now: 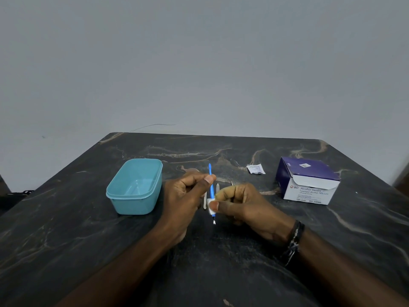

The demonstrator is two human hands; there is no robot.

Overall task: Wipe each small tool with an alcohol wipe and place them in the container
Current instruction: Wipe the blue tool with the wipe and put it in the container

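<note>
My left hand (186, 196) pinches a thin blue tool (210, 173) near its middle and holds it upright above the dark table. Its metal tip (214, 222) points down toward me. My right hand (241, 207) pinches a small white alcohol wipe (211, 206) wrapped around the tool's lower part. Two pale stick-like tools (217, 187) lie on the table behind my hands, partly hidden. The teal plastic container (135, 187) stands open to the left, with nothing inside.
A purple and white box of alcohol swabs (307, 181) stands at the right, its flap open. A torn white wipe sachet (255, 169) lies left of the box. The dark marble table (66, 229) ends at a grey wall.
</note>
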